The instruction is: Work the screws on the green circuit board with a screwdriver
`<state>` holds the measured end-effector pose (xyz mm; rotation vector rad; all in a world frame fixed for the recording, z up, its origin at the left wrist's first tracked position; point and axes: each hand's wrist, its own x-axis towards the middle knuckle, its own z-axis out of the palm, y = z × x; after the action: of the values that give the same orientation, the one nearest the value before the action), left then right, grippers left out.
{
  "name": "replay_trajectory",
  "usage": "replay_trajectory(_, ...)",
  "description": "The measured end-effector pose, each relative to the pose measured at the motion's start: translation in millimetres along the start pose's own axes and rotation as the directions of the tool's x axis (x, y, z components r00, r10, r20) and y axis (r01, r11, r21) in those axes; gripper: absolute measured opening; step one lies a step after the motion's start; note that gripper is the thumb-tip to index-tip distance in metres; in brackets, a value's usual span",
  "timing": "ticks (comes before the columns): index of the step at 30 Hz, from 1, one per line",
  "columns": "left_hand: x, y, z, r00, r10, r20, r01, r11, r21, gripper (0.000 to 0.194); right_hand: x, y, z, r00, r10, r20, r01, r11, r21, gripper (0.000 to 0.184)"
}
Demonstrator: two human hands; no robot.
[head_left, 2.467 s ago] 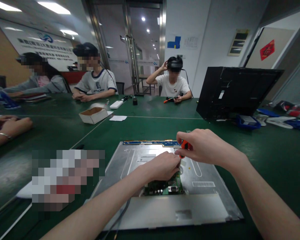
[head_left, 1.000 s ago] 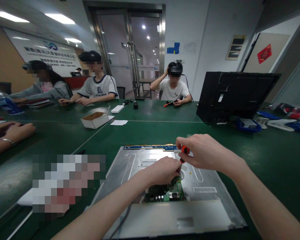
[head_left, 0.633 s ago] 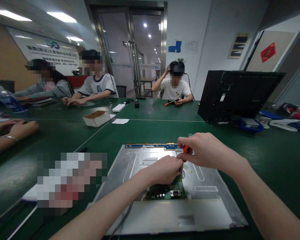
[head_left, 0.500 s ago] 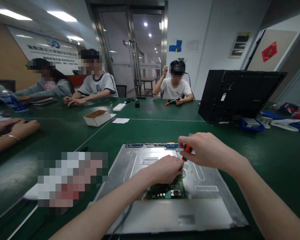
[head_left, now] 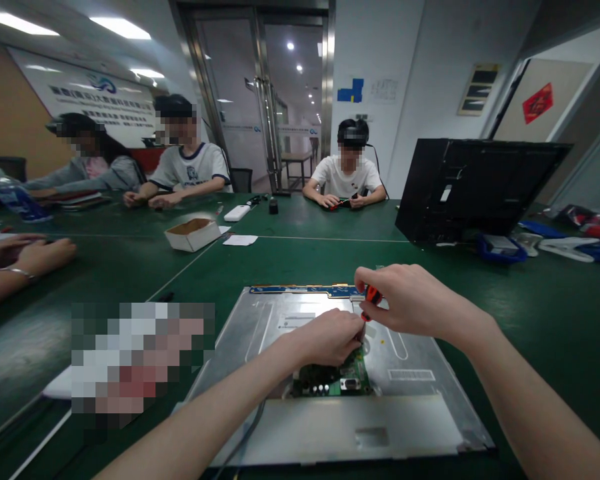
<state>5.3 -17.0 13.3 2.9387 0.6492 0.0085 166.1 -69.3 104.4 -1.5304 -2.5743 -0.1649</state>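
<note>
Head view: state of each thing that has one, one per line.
Right hand, closed on screwdriver
Screwdriver, tilted, tip hidden
Left hand, fingers curled, grip hidden
Panel, lying flat
Green board, exposed, partly covered by left hand
White box, open
Monitor, standing, back showing
Ceiling lights, on

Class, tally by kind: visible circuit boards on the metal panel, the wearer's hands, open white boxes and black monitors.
Circuit boards (blue board, green board): 2
Hands (left hand, right hand): 2
Open white box: 1
Black monitor: 1
Total: 6
</note>
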Motion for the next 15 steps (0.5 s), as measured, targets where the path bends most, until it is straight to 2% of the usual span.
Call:
replay_trajectory(3,-1.1,-0.7,-0.4,1.000,0.014,-0.001,-0.014,1.000,-0.003,0.009,-0.9,-0.5,-0.4,1.000,-0.009,0.003,0.009,1.000,0.016,0.013)
replay_trajectory(9,-1.3,-1.8,-0.7,1.000,0.018,0.001,-0.018,1.000,-0.020,0.006,2.3,0.6,0.4,1.000,0.019,-0.020,-0.021,0.997,-0.069,0.019)
replay_trajectory(12,0.1,-2.3,0.7,1.000,0.031,0.002,-0.031,0.999,-0.031,0.006,2.6,-0.1,0.3,1.000,0.008,-0.016,-0.009,1.000,-0.030,0.007)
replay_trajectory(15,1.1,-3.1,2.3,0.999,0.041,-0.011,-0.042,0.998,-0.041,0.006,1.2,-1.3,-0.3,1.000,-0.016,-0.009,0.016,0.999,0.031,0.012)
